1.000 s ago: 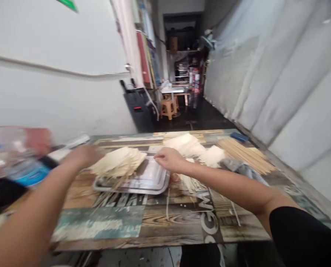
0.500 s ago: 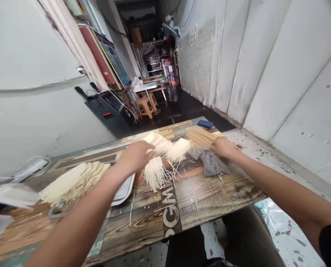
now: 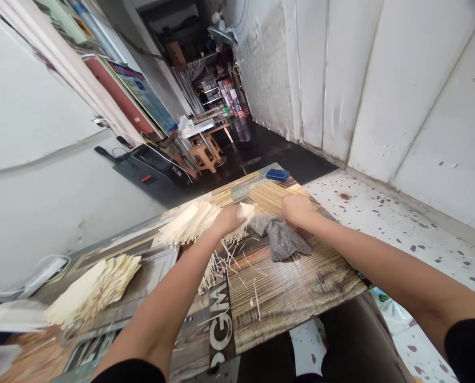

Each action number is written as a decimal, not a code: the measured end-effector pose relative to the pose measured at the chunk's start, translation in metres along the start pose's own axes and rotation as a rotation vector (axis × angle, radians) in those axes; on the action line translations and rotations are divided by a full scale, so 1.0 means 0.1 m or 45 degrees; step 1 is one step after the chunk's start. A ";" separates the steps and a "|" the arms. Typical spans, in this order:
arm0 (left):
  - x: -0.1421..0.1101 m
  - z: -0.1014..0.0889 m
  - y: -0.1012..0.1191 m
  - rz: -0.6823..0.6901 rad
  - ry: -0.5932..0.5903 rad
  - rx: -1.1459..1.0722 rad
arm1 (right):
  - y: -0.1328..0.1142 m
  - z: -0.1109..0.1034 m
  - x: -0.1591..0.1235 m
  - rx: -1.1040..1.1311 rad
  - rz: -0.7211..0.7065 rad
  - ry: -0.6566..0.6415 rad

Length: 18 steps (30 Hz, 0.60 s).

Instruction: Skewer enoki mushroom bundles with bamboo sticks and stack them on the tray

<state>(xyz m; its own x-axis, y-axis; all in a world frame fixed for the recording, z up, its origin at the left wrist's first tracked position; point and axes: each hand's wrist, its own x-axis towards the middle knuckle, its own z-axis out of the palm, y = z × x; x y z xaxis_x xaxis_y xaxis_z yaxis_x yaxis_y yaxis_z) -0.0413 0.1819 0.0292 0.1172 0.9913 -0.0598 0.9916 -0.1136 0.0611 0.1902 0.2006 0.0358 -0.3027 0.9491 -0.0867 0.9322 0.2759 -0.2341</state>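
My left hand (image 3: 227, 221) is closed at a small bunch of enoki mushrooms (image 3: 247, 211), its fingertips partly hidden. A larger row of enoki (image 3: 191, 221) lies just left of it, and another bunch (image 3: 212, 274) sits nearer me, partly behind my left forearm. My right hand (image 3: 299, 209) is closed at the near end of a spread of thin bamboo skewers (image 3: 267, 197); what its fingers pinch is too small to make out clearly. A crumpled grey cloth (image 3: 283, 239) lies between the hands, closer to me.
Loose enoki strands (image 3: 245, 260) are scattered on the wood-patterned table (image 3: 293, 298). A blue box (image 3: 277, 174) stands at the far corner. On the left lies a pale, layered pile with thin sticks (image 3: 96, 290), beside a white plastic bag (image 3: 16, 316). Stools (image 3: 202, 157) stand beyond.
My left hand has moved right, onto the small enoki bunch. My right hand stays at the skewers. The view has turned and tilted somewhat.
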 end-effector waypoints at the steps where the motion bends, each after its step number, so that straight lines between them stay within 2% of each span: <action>1: 0.01 -0.01 0.00 -0.011 -0.020 0.017 | 0.01 -0.03 -0.02 0.018 0.015 0.023; 6: 0.04 -0.05 0.10 -0.051 -0.083 0.069 | 0.13 -0.14 -0.34 0.146 -0.003 0.220; 12: 0.12 -0.02 0.19 -0.178 -0.058 -0.008 | 0.29 -0.11 -1.02 0.404 -0.096 0.396; 14: 0.16 0.00 0.18 -0.235 -0.047 -0.074 | 0.33 -0.05 -1.27 0.545 -0.127 0.402; 18: 0.24 0.00 0.14 -0.344 -0.004 -0.273 | 0.41 0.10 -1.71 1.031 -0.148 0.403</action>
<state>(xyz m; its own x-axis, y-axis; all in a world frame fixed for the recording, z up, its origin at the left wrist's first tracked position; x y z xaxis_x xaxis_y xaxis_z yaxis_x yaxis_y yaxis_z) -0.0248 0.2041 0.0284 -0.1479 0.9833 -0.1056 0.9529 0.1703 0.2509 0.2778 0.0478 0.0313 -0.2059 0.9523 0.2251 0.4349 0.2951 -0.8507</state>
